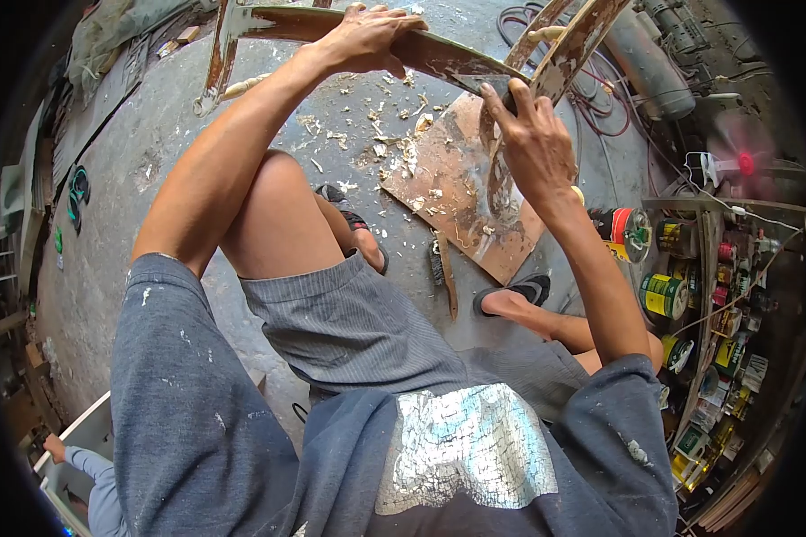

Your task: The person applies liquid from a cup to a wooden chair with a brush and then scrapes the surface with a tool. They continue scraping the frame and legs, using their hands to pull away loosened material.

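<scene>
My left hand (372,38) reaches up over a brown wooden rail (452,61) with its fingers wrapped round the top edge. The rail belongs to a wooden furniture frame with worn, partly stripped legs (582,45); its corners show pale grey patches. At the rail's right end my right hand (535,139) is closed, thumb and forefinger up against the grey corner. A small dark tip shows by the forefinger, but what the fingers hold is hidden. Curled pale flakes (412,152) lie on the floor below and on a brown board (461,192).
A wooden-handled brush (446,277) lies between my feet. On the right stand a shelf (703,268) of cans and jars and a spinning fan (743,157). Hoses (600,112) and a grey tank (651,67) are at the upper right. Another person's sleeve (94,465) shows lower left.
</scene>
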`<state>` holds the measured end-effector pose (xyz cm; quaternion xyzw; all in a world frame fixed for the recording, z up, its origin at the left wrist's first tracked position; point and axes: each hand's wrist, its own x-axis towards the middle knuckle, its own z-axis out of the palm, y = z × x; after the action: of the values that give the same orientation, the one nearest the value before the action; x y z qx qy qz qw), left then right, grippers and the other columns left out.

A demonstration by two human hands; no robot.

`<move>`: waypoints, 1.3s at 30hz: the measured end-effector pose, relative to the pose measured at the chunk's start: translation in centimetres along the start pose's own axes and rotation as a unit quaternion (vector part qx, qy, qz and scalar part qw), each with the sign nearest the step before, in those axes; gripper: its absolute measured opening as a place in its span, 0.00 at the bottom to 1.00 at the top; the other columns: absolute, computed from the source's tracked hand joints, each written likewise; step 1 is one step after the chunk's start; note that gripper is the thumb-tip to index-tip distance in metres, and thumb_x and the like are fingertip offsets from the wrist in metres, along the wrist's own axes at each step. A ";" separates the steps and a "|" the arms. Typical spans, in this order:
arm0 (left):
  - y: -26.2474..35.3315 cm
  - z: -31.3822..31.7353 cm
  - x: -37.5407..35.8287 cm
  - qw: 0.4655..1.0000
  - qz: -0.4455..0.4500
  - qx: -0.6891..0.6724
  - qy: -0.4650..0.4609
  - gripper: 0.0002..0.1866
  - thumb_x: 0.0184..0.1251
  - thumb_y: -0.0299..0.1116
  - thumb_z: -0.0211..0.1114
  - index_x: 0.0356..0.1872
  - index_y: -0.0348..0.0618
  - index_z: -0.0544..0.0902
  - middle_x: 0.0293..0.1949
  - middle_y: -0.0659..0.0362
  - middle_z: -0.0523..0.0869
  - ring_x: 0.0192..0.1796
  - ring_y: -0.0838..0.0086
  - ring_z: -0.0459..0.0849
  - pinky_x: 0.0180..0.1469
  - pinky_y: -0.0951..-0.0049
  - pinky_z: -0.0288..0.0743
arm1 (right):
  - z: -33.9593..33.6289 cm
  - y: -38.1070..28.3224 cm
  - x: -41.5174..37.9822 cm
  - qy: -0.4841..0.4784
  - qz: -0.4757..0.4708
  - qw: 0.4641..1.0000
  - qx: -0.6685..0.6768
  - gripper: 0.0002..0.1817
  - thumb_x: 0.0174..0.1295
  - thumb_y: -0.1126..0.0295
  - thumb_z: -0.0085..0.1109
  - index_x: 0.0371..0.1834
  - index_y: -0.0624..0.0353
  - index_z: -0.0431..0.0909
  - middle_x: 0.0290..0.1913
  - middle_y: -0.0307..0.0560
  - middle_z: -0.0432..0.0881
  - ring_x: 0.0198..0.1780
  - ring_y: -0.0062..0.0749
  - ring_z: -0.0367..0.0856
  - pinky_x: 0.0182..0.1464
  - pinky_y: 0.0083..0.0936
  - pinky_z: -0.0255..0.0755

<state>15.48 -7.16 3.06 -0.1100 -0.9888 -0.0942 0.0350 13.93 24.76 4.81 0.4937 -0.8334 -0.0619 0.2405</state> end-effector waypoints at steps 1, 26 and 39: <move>0.1 -0.2 0.0 1.000 -0.005 0.003 -0.006 0.52 0.45 0.56 0.82 0.71 0.43 0.70 0.66 0.50 0.79 0.69 0.55 0.76 0.68 0.45 0.65 | 0.2 -0.2 0.6 0.007 0.002 1.000 -0.001 0.29 0.62 0.78 0.60 0.67 0.43 0.80 0.57 0.41 0.74 0.40 0.32 0.79 0.33 0.26 0.81; 1.3 -0.8 -0.6 0.998 -0.029 -0.026 0.040 0.48 0.42 0.51 0.86 0.64 0.51 0.68 0.51 0.52 0.86 0.61 0.59 0.83 0.64 0.53 0.66 | -2.6 1.2 2.2 0.050 0.147 0.963 0.221 0.23 0.66 0.72 0.64 0.65 0.41 0.83 0.54 0.45 0.80 0.37 0.33 0.87 0.40 0.34 0.84; -0.2 -0.7 -1.7 0.990 -0.076 -0.095 0.065 0.24 0.75 0.65 0.53 0.60 0.67 0.82 0.51 0.64 0.90 0.62 0.65 0.82 0.71 0.32 0.51 | -3.4 5.2 -4.2 0.070 0.243 0.900 0.354 0.23 0.69 0.70 0.64 0.68 0.46 0.81 0.54 0.50 0.80 0.49 0.39 0.84 0.51 0.35 0.78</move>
<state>17.12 -7.84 3.60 -0.0311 -0.9764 -0.1975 0.0817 13.02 31.41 8.19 0.3317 -0.8755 0.3322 0.1147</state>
